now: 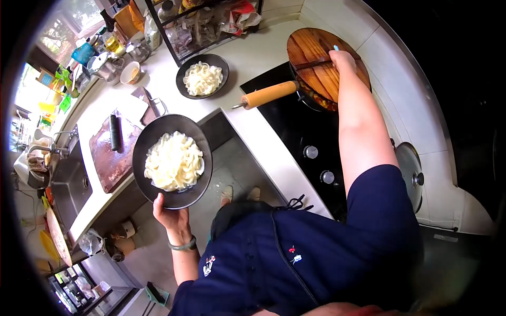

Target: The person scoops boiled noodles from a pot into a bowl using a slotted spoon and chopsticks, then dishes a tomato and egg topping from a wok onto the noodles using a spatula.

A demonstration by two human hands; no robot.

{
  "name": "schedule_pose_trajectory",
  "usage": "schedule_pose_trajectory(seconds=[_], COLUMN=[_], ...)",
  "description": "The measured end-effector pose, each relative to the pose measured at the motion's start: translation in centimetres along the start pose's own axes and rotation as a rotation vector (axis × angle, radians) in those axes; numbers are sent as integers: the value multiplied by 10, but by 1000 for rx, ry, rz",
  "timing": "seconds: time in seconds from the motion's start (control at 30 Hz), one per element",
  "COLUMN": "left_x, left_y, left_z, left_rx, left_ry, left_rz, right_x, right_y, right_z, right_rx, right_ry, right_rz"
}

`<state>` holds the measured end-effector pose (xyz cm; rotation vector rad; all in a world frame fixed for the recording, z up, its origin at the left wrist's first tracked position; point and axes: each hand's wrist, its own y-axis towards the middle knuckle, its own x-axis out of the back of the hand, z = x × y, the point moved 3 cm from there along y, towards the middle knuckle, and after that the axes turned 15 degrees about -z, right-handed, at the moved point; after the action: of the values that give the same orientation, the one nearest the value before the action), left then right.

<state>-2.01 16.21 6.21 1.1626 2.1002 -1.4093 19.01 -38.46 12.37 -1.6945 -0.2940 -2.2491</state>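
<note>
The lid on the pan is best managed by its bar, with any tilt made away from the wrist so that steam is kept off the skin, while the bowl is kept level lest the noodles slide over its rim. The bar is clasped by the right hand, the forearm stretched over the stove; the bowl, out in front of the body past the counter's edge, is clamped at its near rim by the left hand, thumb uppermost, the fingers beneath largely hidden
</note>
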Motion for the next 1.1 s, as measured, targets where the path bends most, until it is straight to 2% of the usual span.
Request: schedule_pose_trajectory(seconds=[0.1, 0.17, 0.23, 0.27, 0.3, 0.37, 0.43, 0.5, 0.63, 0.7, 0.83, 0.9, 0.97, 1.1], left_x=[13, 11, 19, 18, 18, 19, 15, 12, 16, 18, 26, 30, 38, 50], left_y=[6, 5, 12, 14, 16, 22, 25, 26, 34, 38, 50, 61, 71, 100], left_z=[0, -1, -4, -4, -5, -7, -8, -8, -7, -8, -8, -9, -10, -8], left_rx=[-6, 2, 20, 27, 30, 63, 80, 87, 52, 48, 49, 24, 0, -53], left_ry=[-9, 12, 46, 45, 40, 40, 32, 13, 17, 49, 86, 109, 142, 190], left_rz=[-30, -28, -23, -27, -30, -5, 34, 76, 136, 162, 227, 259, 276, 343], right_x=[-12, 10, 36, 49, 61, 61, 92, 133, 132, 126, 91, 70, 39, -41], right_y=[24, 8, 8, 16, 28, 98, 87, 30, 1, -23, -21, -12, -16, -16], right_z=[8, 10, 10, 7, 7, -14, -39, -49, -58, -50, -32, -20, -8, 12], right_rx=[17, 30, 150, 157, 250, 472, 569, 447, 396, 323, 308, 253, 304, 148], right_ry=[-122, -20, 4, 45, 9, 75, 357, 202, 261, 415, 625, 634, 952, 1022], right_rz=[-104, -146, -294, -293, -430, -379, -312, -16, 12, -5, -16, 0, 49, 93])
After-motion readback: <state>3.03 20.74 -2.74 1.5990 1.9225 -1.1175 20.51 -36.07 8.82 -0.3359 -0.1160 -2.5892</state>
